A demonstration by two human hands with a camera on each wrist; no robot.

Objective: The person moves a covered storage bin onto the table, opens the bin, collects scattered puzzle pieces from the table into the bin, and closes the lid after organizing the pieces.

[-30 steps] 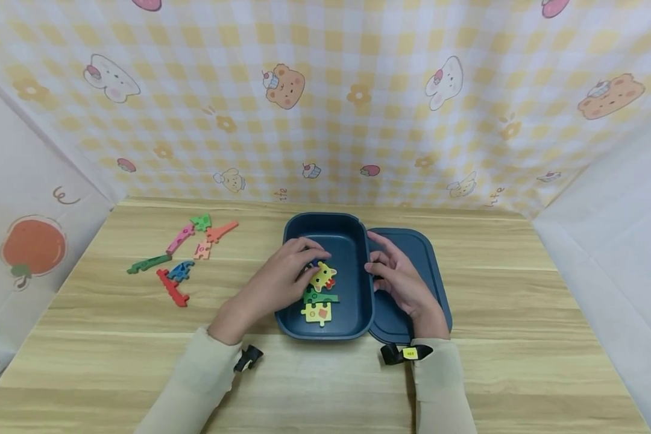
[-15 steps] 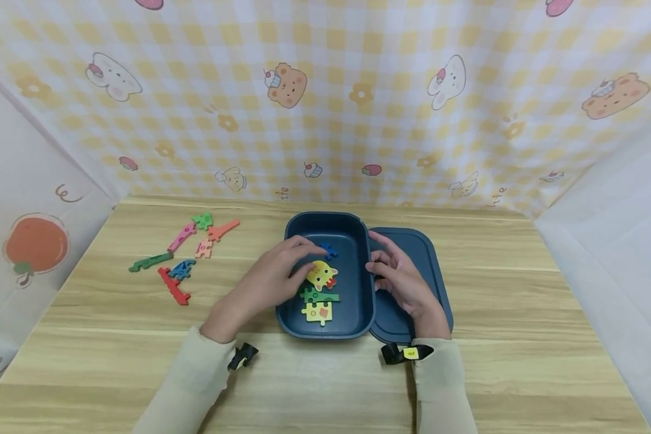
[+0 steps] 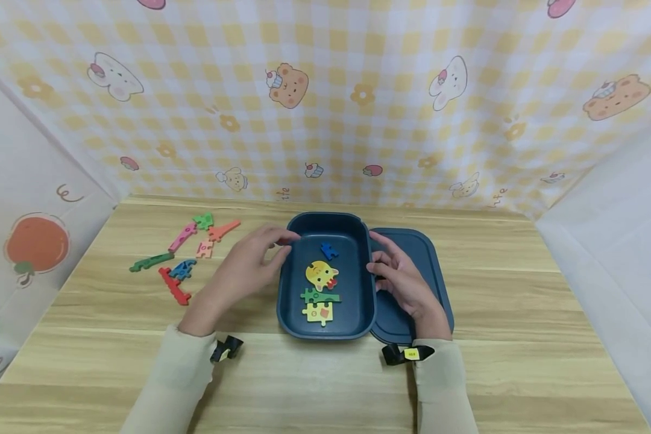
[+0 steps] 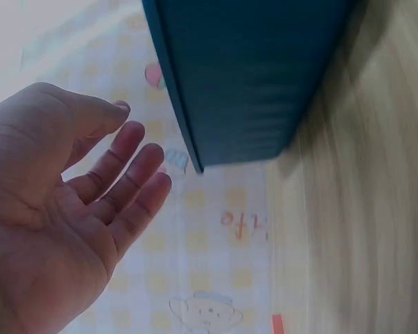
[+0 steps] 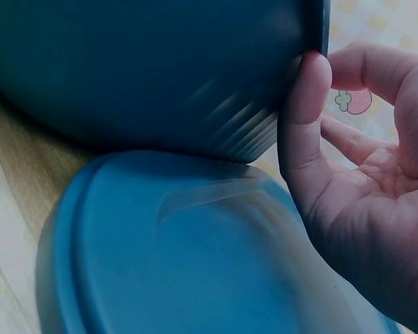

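Note:
My left hand (image 3: 257, 259) is at the left rim of a dark blue plastic box (image 3: 352, 319), fingers loosely bent and nothing between them. In the left wrist view, the left hand (image 4: 70, 202) hangs beside the outer wall of the box (image 4: 244, 76). On the opposite side, my right hand (image 3: 404, 280) holds the box by its right rim, thumb over the edge and fingers along the outer wall. Inside lie a blue puzzle piece (image 3: 328, 251), a yellow animal-head piece (image 3: 320, 274), a green piece (image 3: 325, 297) and a yellow piece (image 3: 319, 313).
The matching dark blue lid (image 3: 423, 253) lies flat to the right, partly under the right hand. Several coloured puzzle pieces lie at the left of the table, among them red (image 3: 173, 287), pink (image 3: 182, 237) and orange (image 3: 225, 229). A checked curtain (image 3: 325, 132) hangs behind.
The left hand has let go of the yellow animal-head piece and moved left, out of the box to its left rim. The blue piece has come into view. The right hand stays put.

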